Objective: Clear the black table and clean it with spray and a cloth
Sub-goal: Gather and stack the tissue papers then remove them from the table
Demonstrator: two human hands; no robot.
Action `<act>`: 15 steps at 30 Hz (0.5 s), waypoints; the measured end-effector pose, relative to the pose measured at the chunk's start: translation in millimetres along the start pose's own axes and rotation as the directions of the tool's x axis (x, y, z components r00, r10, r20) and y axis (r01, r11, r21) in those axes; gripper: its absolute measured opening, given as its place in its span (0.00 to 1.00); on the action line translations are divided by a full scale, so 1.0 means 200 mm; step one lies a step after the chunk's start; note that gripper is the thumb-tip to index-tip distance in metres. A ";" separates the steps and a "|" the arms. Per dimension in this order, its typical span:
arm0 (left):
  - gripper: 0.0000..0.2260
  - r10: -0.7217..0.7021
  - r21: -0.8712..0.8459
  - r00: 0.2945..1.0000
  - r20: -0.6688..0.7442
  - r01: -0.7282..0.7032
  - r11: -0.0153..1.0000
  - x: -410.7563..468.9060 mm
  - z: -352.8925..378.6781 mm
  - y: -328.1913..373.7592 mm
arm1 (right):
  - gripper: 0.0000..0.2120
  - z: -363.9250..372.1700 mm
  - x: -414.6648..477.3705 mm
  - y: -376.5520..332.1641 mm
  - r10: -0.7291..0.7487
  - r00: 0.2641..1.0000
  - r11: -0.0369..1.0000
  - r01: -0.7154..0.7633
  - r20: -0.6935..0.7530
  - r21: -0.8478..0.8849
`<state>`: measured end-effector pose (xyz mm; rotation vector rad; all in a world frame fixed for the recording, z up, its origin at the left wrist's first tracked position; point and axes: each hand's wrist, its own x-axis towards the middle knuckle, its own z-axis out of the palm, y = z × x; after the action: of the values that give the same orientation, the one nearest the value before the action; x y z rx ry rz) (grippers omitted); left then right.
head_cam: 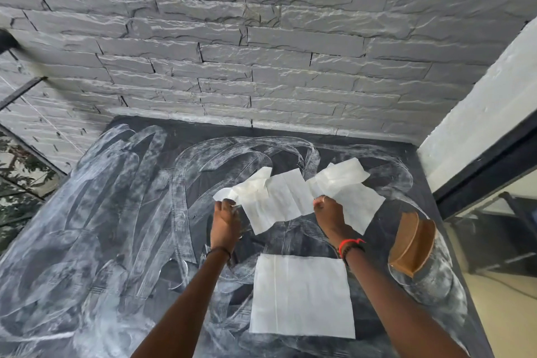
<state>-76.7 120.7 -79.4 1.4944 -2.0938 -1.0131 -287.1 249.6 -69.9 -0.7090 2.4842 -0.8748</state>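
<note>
Left hand and right hand are both clamped on one crumpled white cloth sheet. My left fingers are curled round its left end, and my right fingers pinch it further along, so its right part flaps past my knuckles. The sheet is spread between my hands over the middle of the black tabletop, a little toward the far edge. I cannot tell whether its lower edge touches the surface.

I judge this to be the wiping step. The tabletop is dark and matte, and broad white swirls and loops cover it from the left edge to the right, so it is far from clean. No spray bottle is in view.

A flat white square sheet lies smooth on the tabletop toward the near edge, between my forearms. A brown curved wooden piece sits just beside the right edge, so clearing looks unfinished too. A grey stone-brick wall rises behind the far edge.

Next, I think the cloth wants gathering into a pad and pressing flat. It would then go in firm, overlapping strokes from the far edge toward me. The wooden piece and the flat sheet would need lifting to reach the smears beneath. The cloth looks thin and creased, so it may tear or bunch.
</note>
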 end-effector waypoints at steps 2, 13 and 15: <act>0.15 0.041 0.128 0.998 -0.050 -0.034 0.991 0.08 -0.01 -0.02 | 0.11 0.04 0.07 -0.08 -0.020 1.000 1.000 0.020 0.020 0.001; 0.10 0.115 0.420 0.993 0.008 -0.108 0.901 0.45 -0.05 -0.07 | 0.12 0.33 0.24 -0.51 -0.251 0.929 0.967 0.230 0.272 0.109; 0.09 0.098 0.388 0.995 0.033 -0.104 0.916 0.48 -0.07 -0.05 | 0.17 0.37 0.23 -0.56 -0.286 0.906 0.958 0.261 0.311 0.118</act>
<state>-96.6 24.6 -86.9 1.5331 -2.4598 -0.5897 -248.1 114.0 -58.9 -1.1006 2.0802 -0.8597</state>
